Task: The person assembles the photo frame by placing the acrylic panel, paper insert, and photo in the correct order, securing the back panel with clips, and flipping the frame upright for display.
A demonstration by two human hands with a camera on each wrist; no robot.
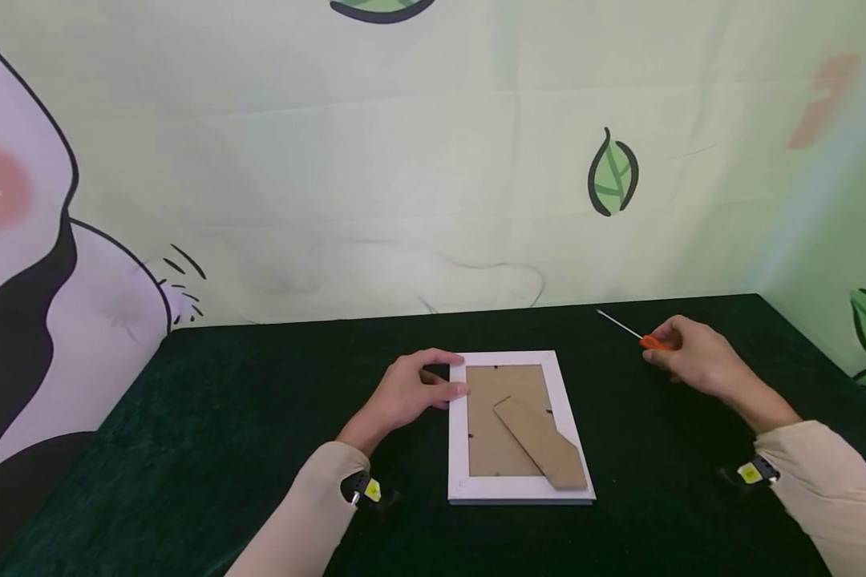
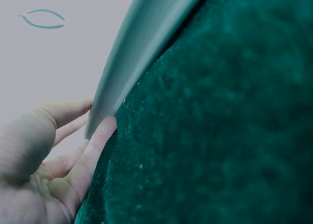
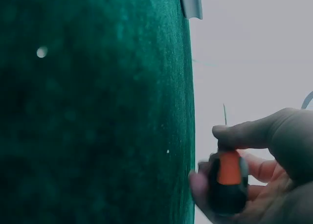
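A white picture frame (image 1: 514, 360) lies face down on the dark green cloth, its brown backing board and folded stand (image 1: 541, 442) facing up. My left hand (image 1: 411, 393) grips the frame's upper left corner, with fingers over the top edge and thumb on the left rail; the left wrist view shows the fingers (image 2: 78, 150) at the frame's edge (image 2: 132, 62). My right hand (image 1: 693, 357) holds a small screwdriver (image 1: 642, 336) with an orange handle (image 3: 228, 169) to the right of the frame, its thin shaft pointing up and left.
The dark green table cloth (image 1: 224, 417) runs to a pale backdrop (image 1: 404, 200) printed with leaves at the back and right. Bare cloth lies left of the frame and between the two hands.
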